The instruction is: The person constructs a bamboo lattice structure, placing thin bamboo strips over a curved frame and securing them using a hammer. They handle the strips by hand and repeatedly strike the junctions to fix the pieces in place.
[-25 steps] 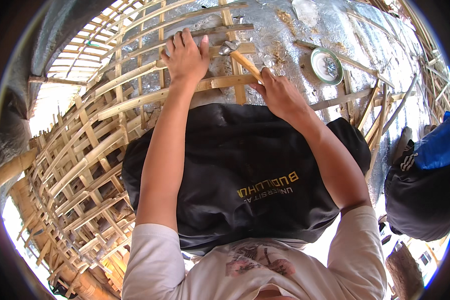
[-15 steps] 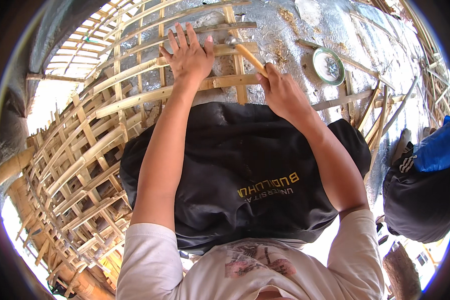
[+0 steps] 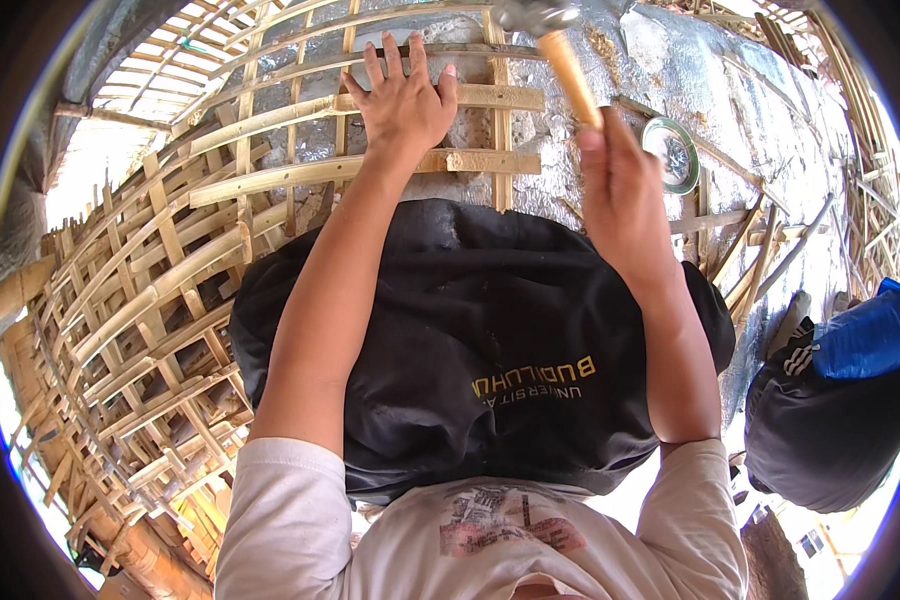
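A lattice of crossed bamboo slats [image 3: 270, 185] lies flat in front of me. My left hand [image 3: 405, 105] rests on its upper slats with the fingers spread. In my right hand [image 3: 625, 195] is a hammer [image 3: 570, 75], gripped by its wooden handle. The metal head is raised above the silvery sheet, right of the lattice's end, and is blurred and partly cut off at the top. Under the hammer's side the slat ends meet an upright slat [image 3: 501, 130]. Whether any nail sits there is too small to tell.
A green-rimmed bowl [image 3: 670, 155] with small items inside stands on the silvery sheet [image 3: 760, 120] to the right. Black cloth [image 3: 450, 330] covers my lap. Stacked bamboo frames [image 3: 120, 340] fill the left. Another person's dark-clothed leg [image 3: 820, 420] is at the far right, near loose sticks [image 3: 755, 250].
My right hand has lifted the hammer up and to the right, away from the slat crossing. My left hand stays spread on the slats. The whole view has shifted slightly.
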The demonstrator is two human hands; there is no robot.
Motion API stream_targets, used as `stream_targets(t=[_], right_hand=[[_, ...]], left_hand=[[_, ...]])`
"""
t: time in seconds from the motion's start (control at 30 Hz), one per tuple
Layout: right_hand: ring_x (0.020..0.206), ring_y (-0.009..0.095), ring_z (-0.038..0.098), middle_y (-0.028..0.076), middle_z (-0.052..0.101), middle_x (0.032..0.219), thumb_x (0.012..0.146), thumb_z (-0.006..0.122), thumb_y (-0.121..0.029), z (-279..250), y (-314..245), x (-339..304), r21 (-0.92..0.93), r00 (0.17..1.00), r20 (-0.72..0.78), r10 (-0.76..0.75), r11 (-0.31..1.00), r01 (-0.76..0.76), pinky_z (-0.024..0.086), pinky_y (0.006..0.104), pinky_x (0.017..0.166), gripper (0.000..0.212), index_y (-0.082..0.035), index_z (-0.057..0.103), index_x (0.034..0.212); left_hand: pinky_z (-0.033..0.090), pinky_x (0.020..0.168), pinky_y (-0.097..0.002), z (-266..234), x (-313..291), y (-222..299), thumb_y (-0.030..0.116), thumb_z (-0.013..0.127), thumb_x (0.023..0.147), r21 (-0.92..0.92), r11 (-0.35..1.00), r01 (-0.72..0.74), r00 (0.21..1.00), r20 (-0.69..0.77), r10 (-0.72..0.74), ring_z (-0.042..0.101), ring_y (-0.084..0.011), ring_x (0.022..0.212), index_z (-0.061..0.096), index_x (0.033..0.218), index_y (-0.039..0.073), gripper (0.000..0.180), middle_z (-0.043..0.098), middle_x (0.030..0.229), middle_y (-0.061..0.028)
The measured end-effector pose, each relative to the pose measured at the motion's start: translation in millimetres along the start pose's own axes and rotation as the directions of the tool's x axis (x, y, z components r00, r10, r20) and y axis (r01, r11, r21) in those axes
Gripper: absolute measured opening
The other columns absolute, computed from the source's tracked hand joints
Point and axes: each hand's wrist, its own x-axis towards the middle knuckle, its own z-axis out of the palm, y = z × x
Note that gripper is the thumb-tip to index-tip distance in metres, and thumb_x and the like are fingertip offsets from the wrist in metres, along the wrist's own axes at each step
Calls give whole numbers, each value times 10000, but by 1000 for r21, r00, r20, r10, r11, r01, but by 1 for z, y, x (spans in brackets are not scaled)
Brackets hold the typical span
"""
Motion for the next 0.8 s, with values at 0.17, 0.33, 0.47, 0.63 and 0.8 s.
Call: stream_targets(t=[0.17,0.33,0.47,0.63,0.8], right_hand=[[644,493,577,264,595,652,1020,526,-182,26,52,-11,-223,994,109,0,975,25,441,558,564,223,9,568,911],[643,501,566,276,584,671,1015,541,-177,5,28,5,-121,984,168,52,992,-32,416,551,556,223,14,573,904],[632,499,556,272,554,650,1016,546,-176,-5,0,2,56,996,77,49,997,-53,391,538,539,236,18,550,883],[632,501,555,272,560,649,1019,543,-192,18,39,-4,-48,996,72,60,997,-57,400,542,543,263,18,542,861],[684,518,548,288,563,674,1035,516,-233,12,37,3,-82,980,148,132,989,-121,415,531,585,321,41,572,876]], left_hand=[[135,1157,-693,4,-3,8,512,300,1010,-71,996,-47,998,-40,45,168,-426,1497,292,1561,114,680,229,1615,-212],[141,1170,-672,0,-2,3,531,293,1011,-15,1000,-7,1000,14,7,165,-409,1502,282,1565,145,675,232,1620,-186],[146,1175,-664,-2,-1,4,547,300,1009,15,1000,-3,1000,17,3,177,-397,1501,285,1564,166,673,245,1619,-169],[149,1168,-672,2,-4,6,545,307,1009,3,1000,-10,1000,-25,10,190,-397,1497,303,1557,166,667,258,1612,-175],[146,1166,-674,4,-6,5,544,303,1010,-19,1000,11,1000,0,-11,190,-397,1498,310,1555,166,663,257,1613,-176]])
